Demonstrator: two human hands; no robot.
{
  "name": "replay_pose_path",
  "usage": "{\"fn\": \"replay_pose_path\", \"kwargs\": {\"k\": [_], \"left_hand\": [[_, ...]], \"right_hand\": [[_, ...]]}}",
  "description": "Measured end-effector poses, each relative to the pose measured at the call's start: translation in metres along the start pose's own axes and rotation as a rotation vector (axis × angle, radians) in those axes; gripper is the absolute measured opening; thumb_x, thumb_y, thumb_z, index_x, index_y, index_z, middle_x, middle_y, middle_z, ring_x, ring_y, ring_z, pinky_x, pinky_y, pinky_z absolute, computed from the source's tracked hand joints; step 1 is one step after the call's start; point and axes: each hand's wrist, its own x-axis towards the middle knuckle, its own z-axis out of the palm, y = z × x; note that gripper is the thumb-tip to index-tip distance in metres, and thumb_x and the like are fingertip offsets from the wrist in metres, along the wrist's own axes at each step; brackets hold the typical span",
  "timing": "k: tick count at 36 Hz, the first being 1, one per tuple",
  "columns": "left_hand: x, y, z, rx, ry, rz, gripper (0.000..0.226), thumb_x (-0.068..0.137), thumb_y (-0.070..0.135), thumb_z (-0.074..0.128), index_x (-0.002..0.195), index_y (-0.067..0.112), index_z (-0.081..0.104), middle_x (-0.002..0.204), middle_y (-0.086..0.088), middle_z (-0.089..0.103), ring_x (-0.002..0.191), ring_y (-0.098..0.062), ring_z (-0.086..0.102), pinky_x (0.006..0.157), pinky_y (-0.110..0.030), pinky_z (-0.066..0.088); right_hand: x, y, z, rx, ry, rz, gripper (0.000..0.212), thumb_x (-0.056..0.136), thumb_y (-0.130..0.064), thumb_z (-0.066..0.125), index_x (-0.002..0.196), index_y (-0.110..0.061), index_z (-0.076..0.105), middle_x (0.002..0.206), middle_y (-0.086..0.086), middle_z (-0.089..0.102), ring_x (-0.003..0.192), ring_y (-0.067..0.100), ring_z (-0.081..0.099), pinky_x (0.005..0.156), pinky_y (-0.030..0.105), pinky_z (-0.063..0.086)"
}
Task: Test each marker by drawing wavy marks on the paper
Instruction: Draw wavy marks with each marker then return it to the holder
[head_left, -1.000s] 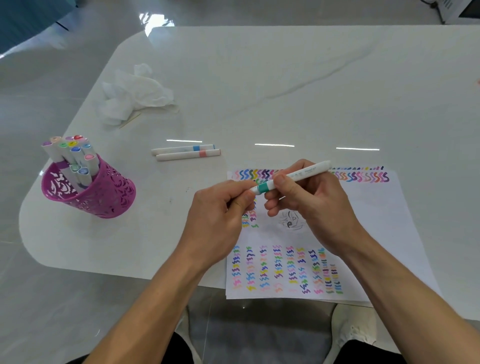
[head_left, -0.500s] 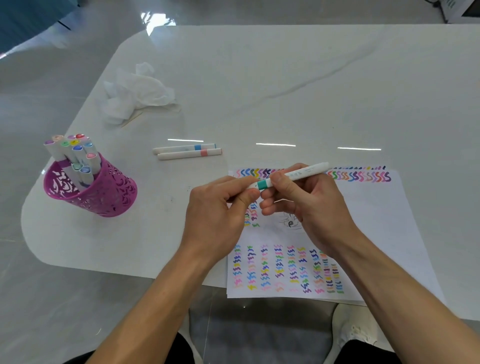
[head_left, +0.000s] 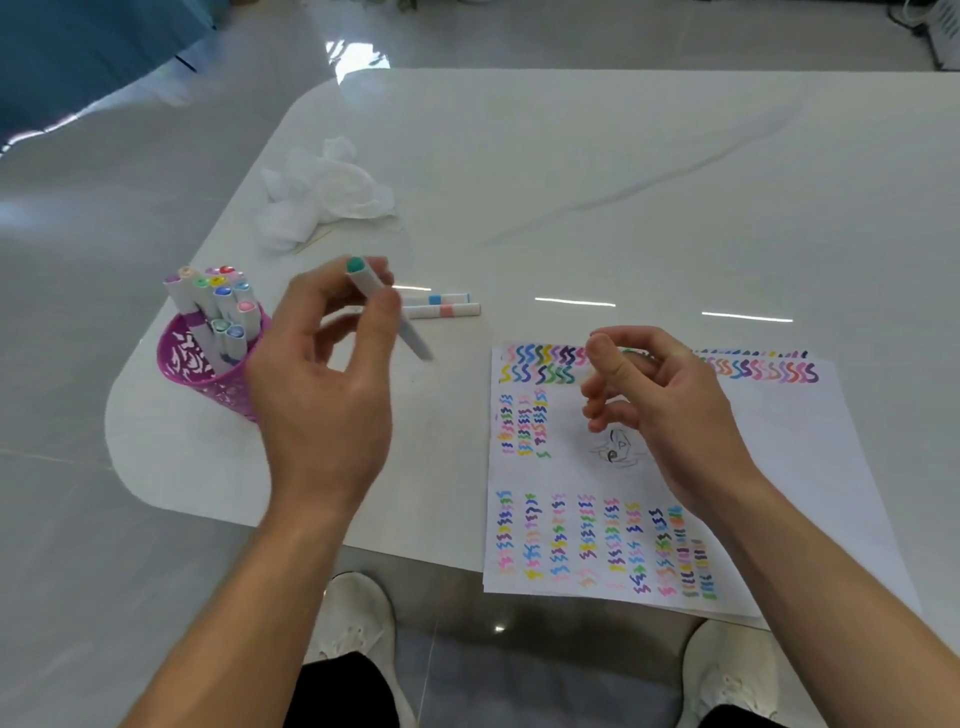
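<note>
My left hand (head_left: 322, 384) pinches a white marker (head_left: 363, 283) between thumb and fingers above the table. The marker's teal end points up and away, and its lower end is blurred. It hovers between the purple cup (head_left: 208, 376) and two loose markers. My right hand (head_left: 670, 410) floats over the upper middle of the paper (head_left: 779, 467) with fingers loosely curled and nothing visibly in it. The sheet carries rows of coloured wavy marks and a small pencil sketch.
The purple lattice cup holds several capped markers at the table's left edge. Two white markers (head_left: 441, 305) lie side by side just beyond my left hand. A crumpled white tissue (head_left: 327, 192) sits further back. The paper overhangs the near edge of the white table (head_left: 623, 156).
Both hands held the teal marker together over the paper. Now my right hand has let go, and my left hand has carried the marker left toward the cup.
</note>
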Motion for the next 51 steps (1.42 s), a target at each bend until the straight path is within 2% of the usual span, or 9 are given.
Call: {"fn": "replay_pose_path", "kwargs": {"k": [8,14,20,26,30,34,40,47,51], "left_hand": [[0.003,-0.001,-0.032,0.310,0.230,0.261,0.024,0.103,0.018,0.055,0.123,0.010,0.065,0.112,0.018,0.057,0.105,-0.007,0.061,0.087,-0.020,0.049],[0.007,-0.012,-0.056,0.400,0.297,0.306,0.023,0.104,0.015,0.051,0.122,0.009,0.063,0.114,0.022,0.052,0.108,-0.021,0.060,0.087,-0.046,0.053],[0.011,-0.017,-0.073,0.439,0.363,0.282,0.029,0.102,0.014,0.051,0.129,0.015,0.060,0.110,0.014,0.049,0.098,-0.015,0.059,0.086,-0.029,0.051],[0.012,-0.023,-0.080,0.515,0.281,0.171,0.034,0.097,0.011,0.054,0.124,0.032,0.057,0.109,0.003,0.058,0.095,-0.013,0.061,0.082,-0.026,0.052],[0.012,-0.029,-0.082,0.625,0.215,0.068,0.026,0.095,0.013,0.056,0.118,0.025,0.059,0.108,-0.001,0.062,0.088,-0.011,0.060,0.077,-0.025,0.051],[0.011,-0.032,-0.082,0.746,0.127,-0.007,0.027,0.091,0.007,0.055,0.113,0.022,0.062,0.105,-0.003,0.067,0.088,-0.023,0.064,0.077,-0.039,0.052],[0.008,-0.031,-0.077,0.810,0.103,-0.046,0.033,0.092,0.005,0.056,0.122,0.019,0.060,0.113,-0.005,0.066,0.091,-0.021,0.060,0.077,-0.029,0.040],[0.008,-0.023,-0.069,0.791,0.109,0.134,0.048,0.087,0.004,0.063,0.133,0.012,0.053,0.124,-0.013,0.054,0.109,-0.024,0.054,0.089,-0.011,0.035],[0.006,-0.021,-0.059,0.757,0.089,0.256,0.044,0.088,0.003,0.060,0.131,0.009,0.056,0.126,-0.011,0.057,0.119,-0.024,0.051,0.101,-0.018,0.037]], "right_hand": [[0.003,0.007,0.003,-0.069,0.042,-0.033,0.035,0.083,-0.049,0.073,0.102,-0.019,0.070,0.072,0.005,0.073,0.060,0.018,0.066,0.055,0.025,0.055],[0.005,0.015,0.006,-0.159,0.041,-0.048,0.018,0.095,-0.036,0.071,0.102,-0.019,0.070,0.073,0.005,0.074,0.059,0.017,0.066,0.054,0.023,0.055],[0.006,0.018,0.010,-0.198,0.033,-0.045,0.016,0.099,-0.029,0.069,0.104,-0.014,0.070,0.073,0.006,0.074,0.058,0.015,0.066,0.053,0.022,0.054],[0.007,0.019,0.013,-0.216,0.028,-0.054,0.015,0.100,-0.028,0.068,0.105,-0.014,0.070,0.073,0.006,0.074,0.058,0.015,0.066,0.054,0.023,0.055],[0.007,0.019,0.013,-0.229,0.026,-0.063,0.014,0.101,-0.028,0.067,0.105,-0.015,0.070,0.072,0.005,0.074,0.058,0.015,0.065,0.053,0.022,0.054],[0.007,0.020,0.012,-0.229,0.034,-0.063,0.015,0.102,-0.028,0.066,0.106,-0.014,0.070,0.072,0.003,0.074,0.058,0.015,0.065,0.053,0.022,0.054],[0.008,0.022,0.011,-0.230,0.040,-0.062,0.017,0.103,-0.029,0.064,0.107,-0.015,0.070,0.072,0.001,0.073,0.058,0.015,0.064,0.053,0.022,0.053],[0.009,0.023,0.009,-0.221,0.036,-0.061,0.016,0.104,-0.030,0.064,0.106,-0.016,0.070,0.073,0.002,0.073,0.059,0.016,0.064,0.053,0.024,0.053],[0.009,0.022,0.007,-0.229,0.037,-0.071,0.015,0.104,-0.031,0.064,0.105,-0.018,0.070,0.073,0.001,0.073,0.060,0.016,0.065,0.054,0.023,0.053]]}}
